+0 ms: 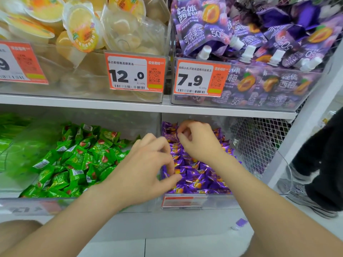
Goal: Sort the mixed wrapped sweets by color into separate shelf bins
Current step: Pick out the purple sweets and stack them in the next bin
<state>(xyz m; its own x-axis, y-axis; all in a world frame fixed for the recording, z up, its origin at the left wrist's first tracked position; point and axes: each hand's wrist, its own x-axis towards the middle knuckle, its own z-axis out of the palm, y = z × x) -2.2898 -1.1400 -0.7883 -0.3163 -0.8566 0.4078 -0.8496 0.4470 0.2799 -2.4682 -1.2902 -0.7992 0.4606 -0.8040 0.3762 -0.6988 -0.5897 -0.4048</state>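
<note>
Two clear bins stand side by side on the lower shelf. The left bin [96, 205] holds green wrapped sweets [74, 160]. The right bin [219, 201] holds purple wrapped sweets [200, 175] with orange print. My left hand [146, 169] reaches across the divider, and its curled thumb and fingers pinch a purple sweet at the left edge of the purple pile. My right hand [196, 141] hovers over the back of the purple pile with its fingers curled inward. Whether it holds a sweet is hidden.
The upper shelf carries yellow jelly cups [79, 28] and purple spouted pouches [259, 34] behind orange price tags [135, 73]. Wire mesh [256, 143] closes the shelf's right side. Another person's dark trousers and sneakers [323, 164] stand at the right. A purple scrap [241, 222] lies on the floor.
</note>
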